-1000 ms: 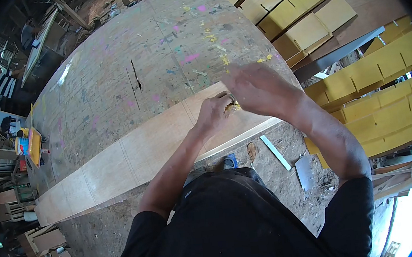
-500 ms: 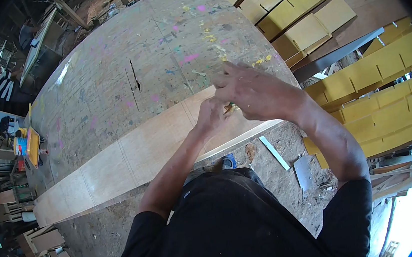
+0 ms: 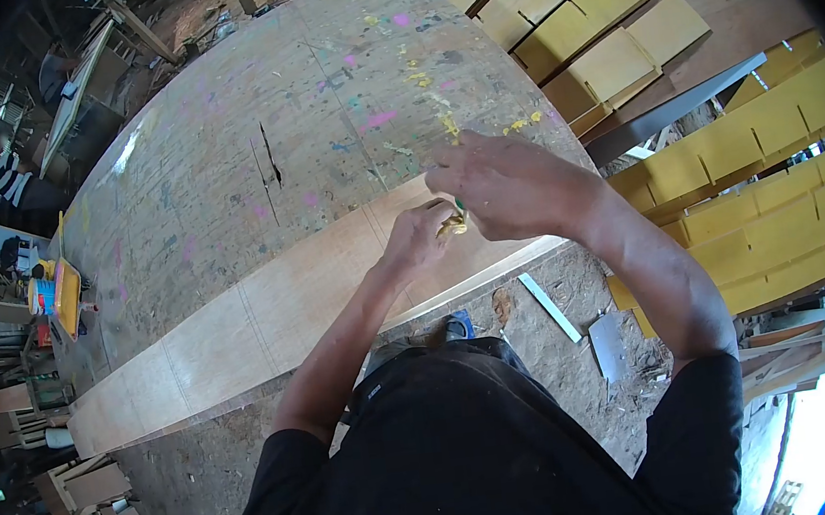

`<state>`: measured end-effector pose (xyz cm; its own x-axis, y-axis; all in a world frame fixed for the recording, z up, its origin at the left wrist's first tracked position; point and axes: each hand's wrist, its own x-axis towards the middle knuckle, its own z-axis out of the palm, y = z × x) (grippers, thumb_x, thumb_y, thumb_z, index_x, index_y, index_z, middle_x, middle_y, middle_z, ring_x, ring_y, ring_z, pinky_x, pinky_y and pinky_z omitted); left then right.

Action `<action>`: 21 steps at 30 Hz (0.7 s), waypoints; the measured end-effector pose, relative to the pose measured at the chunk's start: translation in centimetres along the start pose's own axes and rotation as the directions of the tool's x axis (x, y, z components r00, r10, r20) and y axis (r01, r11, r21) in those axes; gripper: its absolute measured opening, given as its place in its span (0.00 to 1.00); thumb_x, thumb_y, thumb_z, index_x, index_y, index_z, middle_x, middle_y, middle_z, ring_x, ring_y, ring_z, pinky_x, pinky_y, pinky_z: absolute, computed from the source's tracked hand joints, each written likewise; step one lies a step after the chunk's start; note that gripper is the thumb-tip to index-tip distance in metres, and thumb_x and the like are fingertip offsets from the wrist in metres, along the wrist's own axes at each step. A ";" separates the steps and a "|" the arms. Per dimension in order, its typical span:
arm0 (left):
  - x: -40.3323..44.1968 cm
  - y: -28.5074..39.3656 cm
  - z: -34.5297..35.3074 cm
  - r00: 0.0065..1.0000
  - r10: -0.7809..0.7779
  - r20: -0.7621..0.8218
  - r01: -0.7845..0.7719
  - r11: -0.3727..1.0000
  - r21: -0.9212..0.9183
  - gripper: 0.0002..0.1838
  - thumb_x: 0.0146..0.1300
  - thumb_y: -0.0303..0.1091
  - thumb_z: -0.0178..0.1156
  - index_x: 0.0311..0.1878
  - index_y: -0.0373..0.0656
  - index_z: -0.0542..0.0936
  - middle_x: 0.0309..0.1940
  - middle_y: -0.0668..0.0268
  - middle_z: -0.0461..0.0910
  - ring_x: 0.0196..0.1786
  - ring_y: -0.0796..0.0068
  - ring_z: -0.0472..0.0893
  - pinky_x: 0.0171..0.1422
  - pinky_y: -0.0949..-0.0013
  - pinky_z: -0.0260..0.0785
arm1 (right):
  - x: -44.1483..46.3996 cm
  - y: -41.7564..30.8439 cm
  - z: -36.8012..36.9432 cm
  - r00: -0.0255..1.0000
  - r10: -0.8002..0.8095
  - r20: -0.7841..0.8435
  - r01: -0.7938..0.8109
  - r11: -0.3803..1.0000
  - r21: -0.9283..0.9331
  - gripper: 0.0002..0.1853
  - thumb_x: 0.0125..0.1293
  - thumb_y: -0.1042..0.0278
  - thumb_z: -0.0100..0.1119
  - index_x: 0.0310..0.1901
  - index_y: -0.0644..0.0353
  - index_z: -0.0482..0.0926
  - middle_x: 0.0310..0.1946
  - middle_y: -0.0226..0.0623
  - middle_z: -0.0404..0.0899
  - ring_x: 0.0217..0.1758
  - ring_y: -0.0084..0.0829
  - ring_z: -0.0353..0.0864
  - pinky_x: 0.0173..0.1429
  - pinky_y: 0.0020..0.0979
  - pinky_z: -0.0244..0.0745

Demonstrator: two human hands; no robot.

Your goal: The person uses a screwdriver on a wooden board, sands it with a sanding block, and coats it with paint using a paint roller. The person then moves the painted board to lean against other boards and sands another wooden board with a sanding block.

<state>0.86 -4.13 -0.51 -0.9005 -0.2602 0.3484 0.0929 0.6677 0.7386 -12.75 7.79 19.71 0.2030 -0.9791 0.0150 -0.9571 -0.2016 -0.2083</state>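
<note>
"Yellowish piece (image 3: 451, 225): where is it held?"

"It is gripped in the curled fingers of the left hand (image 3: 417, 235), over a long wooden panel (image 3: 209, 334). What kind of piece it is cannot be made out."

"And the right hand (image 3: 506, 187)?"

"It is held just beside the left, back upward, with its fingers bent. A small green bit (image 3: 459, 204) is seen between the two hands. Whether anything is grasped by the right cannot be told, since its fingertips are hidden."

"By what is the panel carried?"

"It is laid along the near edge of a desk (image 3: 212, 168), which is spotted with pink and yellow paint. Thin lines are drawn across the panel, and a dark slit (image 3: 270, 157) is seen in the desk beyond it."

"What is found around the desk?"

"Yellow slotted boards (image 3: 772, 134) are ranged to the right. On the floor (image 3: 225, 478), a pale strip (image 3: 549, 306) is seen near a grey sheet (image 3: 607, 346). A yellow tray (image 3: 67, 297) is seen at the desk's left end."
</note>
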 end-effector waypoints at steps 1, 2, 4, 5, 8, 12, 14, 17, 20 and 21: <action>-0.1 0.0 0.1 1.000 -0.011 0.003 0.011 1.000 0.002 0.16 0.54 0.18 0.66 0.48 0.40 0.84 0.41 0.52 0.86 0.42 0.47 0.87 0.45 0.55 0.78 | 0.3 -0.2 0.7 0.995 0.099 -0.030 -0.101 0.994 -0.036 0.11 0.62 0.80 0.59 0.47 0.62 0.78 0.48 0.48 0.80 0.55 0.52 0.82 0.58 0.50 0.78; -0.2 0.0 0.2 1.000 -0.009 0.003 0.009 1.000 0.002 0.16 0.54 0.18 0.66 0.48 0.40 0.84 0.41 0.52 0.86 0.42 0.47 0.87 0.45 0.55 0.78 | 0.4 -0.3 1.2 0.979 0.195 -0.063 -0.200 0.977 -0.069 0.11 0.62 0.80 0.59 0.47 0.62 0.78 0.47 0.46 0.79 0.57 0.51 0.81 0.60 0.49 0.77; -0.3 -0.1 0.4 0.995 -0.089 0.033 0.090 0.995 -0.031 0.13 0.53 0.17 0.66 0.44 0.37 0.83 0.40 0.51 0.85 0.41 0.46 0.86 0.45 0.56 0.77 | 0.1 0.3 1.4 0.988 0.122 -0.095 -0.127 0.991 -0.051 0.10 0.63 0.79 0.59 0.47 0.62 0.78 0.46 0.46 0.79 0.54 0.51 0.82 0.58 0.50 0.78; -0.3 -0.2 0.5 0.996 -0.085 0.030 0.086 0.996 -0.031 0.13 0.53 0.17 0.66 0.44 0.37 0.83 0.40 0.51 0.85 0.41 0.46 0.86 0.45 0.56 0.77 | -0.3 0.7 1.3 0.991 0.049 -0.126 -0.054 0.998 -0.037 0.10 0.64 0.78 0.60 0.47 0.63 0.79 0.45 0.45 0.80 0.52 0.51 0.82 0.57 0.50 0.78; -0.1 -0.6 1.1 0.996 -0.071 0.047 0.071 0.997 0.014 0.12 0.53 0.17 0.66 0.41 0.36 0.83 0.39 0.51 0.85 0.43 0.47 0.86 0.46 0.54 0.78 | -1.8 0.9 -1.2 0.982 0.048 -0.184 -0.043 0.999 0.033 0.08 0.65 0.74 0.64 0.45 0.65 0.81 0.43 0.46 0.80 0.46 0.53 0.83 0.54 0.50 0.78; 0.4 -0.2 1.4 0.996 0.022 0.081 -0.040 0.972 0.229 0.07 0.58 0.23 0.63 0.40 0.35 0.81 0.38 0.52 0.83 0.46 0.48 0.85 0.49 0.53 0.80 | -6.4 1.8 -2.5 0.912 0.352 -0.211 -0.316 0.930 0.188 0.06 0.64 0.74 0.66 0.42 0.62 0.84 0.40 0.44 0.81 0.47 0.48 0.84 0.52 0.47 0.78; 0.5 0.2 2.0 0.995 0.004 0.101 -0.037 0.942 0.333 0.05 0.61 0.25 0.61 0.40 0.35 0.80 0.38 0.53 0.83 0.47 0.49 0.85 0.50 0.54 0.80 | -7.9 3.4 0.9 0.689 0.517 -0.507 -0.318 0.845 0.430 0.08 0.66 0.74 0.69 0.46 0.62 0.85 0.40 0.42 0.82 0.42 0.41 0.84 0.46 0.41 0.78; 0.8 1.4 2.9 0.994 0.000 0.107 -0.056 0.855 0.516 0.05 0.63 0.27 0.59 0.38 0.35 0.79 0.37 0.54 0.81 0.43 0.51 0.86 0.48 0.53 0.82 | -7.5 5.3 9.1 0.391 0.701 -0.596 -0.401 0.713 0.576 0.09 0.68 0.73 0.72 0.48 0.62 0.85 0.40 0.41 0.83 0.40 0.36 0.84 0.44 0.36 0.78; 1.4 2.2 2.8 0.962 -0.103 0.253 -0.099 0.732 0.674 0.06 0.64 0.29 0.59 0.39 0.36 0.81 0.37 0.55 0.84 0.41 0.53 0.88 0.44 0.50 0.82 | -6.6 6.6 17.7 0.266 0.774 -0.575 -0.331 0.634 0.699 0.10 0.70 0.71 0.71 0.49 0.65 0.85 0.41 0.41 0.83 0.40 0.34 0.83 0.46 0.36 0.79; 1.5 1.2 2.9 0.951 -0.097 0.294 -0.138 0.715 0.685 0.07 0.64 0.30 0.60 0.39 0.36 0.82 0.35 0.54 0.85 0.39 0.53 0.89 0.43 0.50 0.82 | -6.1 6.1 18.9 0.235 0.767 -0.597 -0.308 0.641 0.703 0.10 0.70 0.72 0.71 0.48 0.66 0.85 0.39 0.43 0.83 0.40 0.37 0.83 0.46 0.37 0.79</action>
<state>-1.57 -1.67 -0.75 -0.9901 -0.1075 0.0901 -0.0999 0.9914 0.0847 -15.97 13.06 -0.11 -0.8099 -0.4012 0.4279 -0.5310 0.1918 -0.8254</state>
